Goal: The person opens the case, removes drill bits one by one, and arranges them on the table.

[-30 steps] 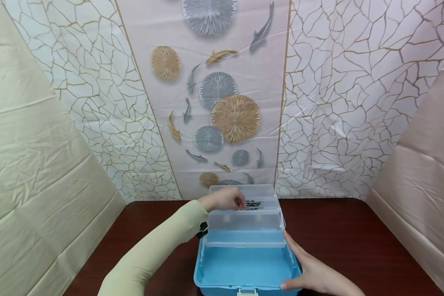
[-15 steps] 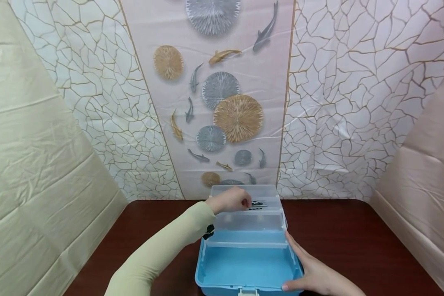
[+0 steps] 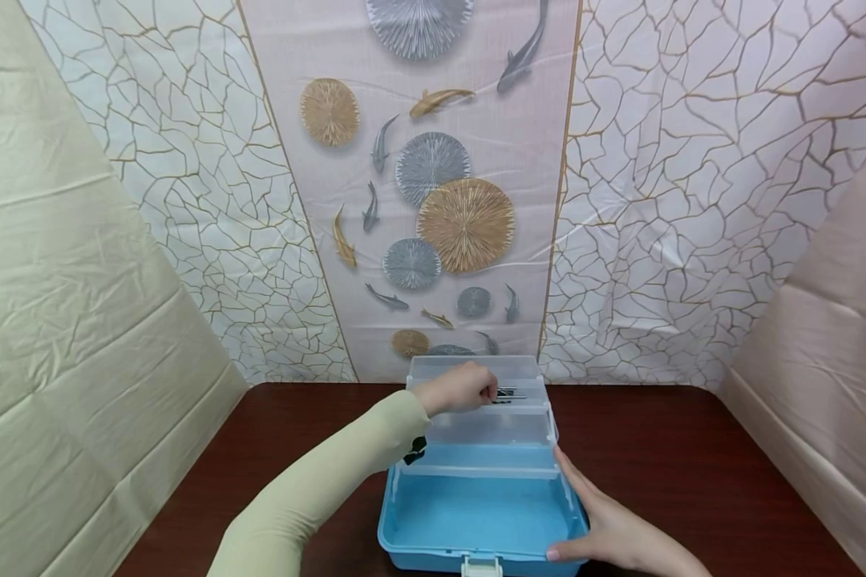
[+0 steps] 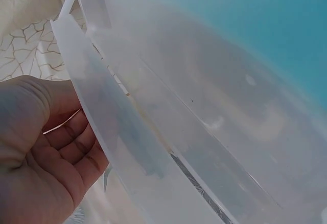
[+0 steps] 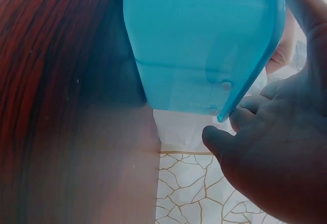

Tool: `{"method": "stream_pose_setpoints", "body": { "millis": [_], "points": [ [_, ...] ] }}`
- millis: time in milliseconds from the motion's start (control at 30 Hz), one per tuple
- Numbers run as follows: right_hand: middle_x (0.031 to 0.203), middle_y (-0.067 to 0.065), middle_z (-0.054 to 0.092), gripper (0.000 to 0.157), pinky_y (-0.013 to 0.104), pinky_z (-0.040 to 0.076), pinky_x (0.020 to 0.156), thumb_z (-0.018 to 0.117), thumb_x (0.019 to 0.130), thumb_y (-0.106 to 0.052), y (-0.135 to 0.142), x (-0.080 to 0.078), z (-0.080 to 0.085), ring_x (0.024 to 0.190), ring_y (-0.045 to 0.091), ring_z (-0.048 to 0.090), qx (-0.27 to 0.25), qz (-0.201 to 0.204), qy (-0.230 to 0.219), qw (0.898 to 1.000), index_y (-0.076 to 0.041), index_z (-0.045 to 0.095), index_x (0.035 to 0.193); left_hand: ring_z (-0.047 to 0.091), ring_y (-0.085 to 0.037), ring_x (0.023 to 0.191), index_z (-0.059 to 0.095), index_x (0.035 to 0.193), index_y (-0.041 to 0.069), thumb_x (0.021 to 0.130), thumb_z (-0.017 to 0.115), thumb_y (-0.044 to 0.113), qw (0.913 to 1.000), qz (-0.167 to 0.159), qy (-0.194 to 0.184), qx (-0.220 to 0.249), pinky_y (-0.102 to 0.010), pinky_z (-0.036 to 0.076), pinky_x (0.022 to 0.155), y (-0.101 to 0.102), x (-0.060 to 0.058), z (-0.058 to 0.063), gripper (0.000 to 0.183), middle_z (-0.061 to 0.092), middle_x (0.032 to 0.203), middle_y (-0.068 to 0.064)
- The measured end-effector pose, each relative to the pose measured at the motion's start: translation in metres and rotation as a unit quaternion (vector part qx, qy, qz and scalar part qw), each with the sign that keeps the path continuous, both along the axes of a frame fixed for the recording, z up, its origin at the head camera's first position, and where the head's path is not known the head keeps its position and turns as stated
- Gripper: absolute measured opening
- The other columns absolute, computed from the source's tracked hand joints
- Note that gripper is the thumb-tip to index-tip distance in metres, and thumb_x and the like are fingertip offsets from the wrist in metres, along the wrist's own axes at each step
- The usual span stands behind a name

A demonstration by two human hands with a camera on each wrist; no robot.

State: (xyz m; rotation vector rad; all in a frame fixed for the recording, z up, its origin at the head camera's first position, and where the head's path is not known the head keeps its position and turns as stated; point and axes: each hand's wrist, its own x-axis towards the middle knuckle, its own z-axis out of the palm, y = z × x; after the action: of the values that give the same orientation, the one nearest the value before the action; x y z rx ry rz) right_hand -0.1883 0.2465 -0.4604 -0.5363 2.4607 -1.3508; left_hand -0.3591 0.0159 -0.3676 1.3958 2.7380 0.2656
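In the head view, one dark red table [image 3: 642, 465] is backed by patterned cloth [image 3: 635, 200]; one blue box [image 3: 426, 559] is set before its far edge's middle, several slim pieces [image 3: 507, 395] held in the translucent tray [image 3: 537, 396]. Left wrist: the left hand [image 4: 46, 142] is curled by the tray, its grip unclear. Right wrist: the box's side is touched by the spread right hand [image 5: 278, 147].

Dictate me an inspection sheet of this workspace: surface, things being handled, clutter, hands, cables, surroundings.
Surface: dark red, wood-grained table.
Job's things: blue box open, translucent trays raised behind its main compartment; slim dark and metallic pieces in an upper tray.
Clutter: nothing seen.
Hands: left hand curled at the pieces, grip unclear; right hand on the box's right side, thumb at front rim.
Cables: nothing seen.
Surroundings: patterned backdrop behind, plain cloth at both sides.
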Motion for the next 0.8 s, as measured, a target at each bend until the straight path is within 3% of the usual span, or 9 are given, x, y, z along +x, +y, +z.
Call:
{"method": "stream_pose_setpoints", "body": {
  "millis": [133, 300, 433, 533, 667, 800],
  "points": [
    [0.152, 0.015, -0.011, 0.116, 0.067, 0.012, 0.099, 0.078, 0.075, -0.032, 0.001, 0.001, -0.001, 0.135, 0.040, -0.003, 0.004, 0.002, 0.011, 1.000, -0.025, -0.012, 0.148, 0.024, -0.011, 0.055, 0.055, 0.073, 0.008, 0.090, 0.048, -0.003, 1.0000, -0.004, 0.006, -0.005, -0.024, 0.025, 0.057, 0.001, 0.004, 0.000, 0.022, 0.035, 0.061, 0.003],
    [0.152, 0.016, -0.009, 0.116, 0.066, 0.017, 0.098, 0.078, 0.074, -0.036, 0.001, 0.001, -0.001, 0.135, 0.041, 0.000, 0.017, 0.007, 0.039, 0.999, -0.024, -0.011, 0.149, 0.015, -0.013, 0.056, 0.038, 0.069, 0.009, 0.088, 0.044, -0.009, 0.9999, -0.012, 0.013, -0.001, -0.026, 0.018, 0.059, 0.000, 0.007, 0.002, 0.026, 0.020, 0.063, 0.000],
    [0.152, 0.015, -0.010, 0.116, 0.067, 0.017, 0.097, 0.077, 0.075, -0.034, 0.002, 0.000, -0.002, 0.135, 0.042, -0.001, 0.011, 0.009, 0.031, 0.999, -0.024, -0.011, 0.149, 0.027, -0.011, 0.059, 0.053, 0.078, 0.009, 0.090, 0.045, -0.007, 0.9998, -0.010, 0.015, 0.003, -0.025, 0.023, 0.062, -0.003, 0.005, 0.006, 0.021, 0.038, 0.068, 0.003],
    [0.153, 0.012, -0.011, 0.116, 0.065, 0.017, 0.099, 0.078, 0.074, -0.035, 0.002, -0.001, -0.002, 0.135, 0.040, -0.001, 0.014, 0.006, 0.033, 0.999, -0.025, -0.011, 0.149, 0.044, -0.008, 0.068, 0.064, 0.095, 0.009, 0.092, 0.047, -0.002, 0.9997, -0.005, 0.018, 0.017, -0.020, 0.034, 0.066, -0.006, 0.001, 0.014, 0.021, 0.056, 0.084, 0.003],
    [0.153, 0.011, -0.010, 0.117, 0.064, 0.019, 0.099, 0.078, 0.073, -0.038, 0.001, -0.002, -0.002, 0.136, 0.038, 0.001, 0.022, 0.002, 0.044, 0.999, -0.025, -0.010, 0.149, 0.056, -0.009, 0.081, 0.067, 0.103, 0.007, 0.095, 0.049, 0.005, 0.9992, 0.006, 0.003, 0.038, -0.021, 0.046, 0.075, -0.010, -0.005, 0.029, 0.019, 0.062, 0.095, 0.000],
    [0.153, 0.011, -0.010, 0.117, 0.065, 0.018, 0.099, 0.078, 0.073, -0.038, 0.001, -0.001, -0.002, 0.136, 0.039, 0.002, 0.022, 0.000, 0.045, 0.999, -0.025, -0.010, 0.149, 0.058, -0.009, 0.085, 0.066, 0.104, 0.005, 0.095, 0.053, 0.009, 0.9969, 0.024, -0.023, 0.072, -0.022, 0.047, 0.075, -0.020, -0.011, 0.037, 0.017, 0.062, 0.094, 0.000]
  ]
}}
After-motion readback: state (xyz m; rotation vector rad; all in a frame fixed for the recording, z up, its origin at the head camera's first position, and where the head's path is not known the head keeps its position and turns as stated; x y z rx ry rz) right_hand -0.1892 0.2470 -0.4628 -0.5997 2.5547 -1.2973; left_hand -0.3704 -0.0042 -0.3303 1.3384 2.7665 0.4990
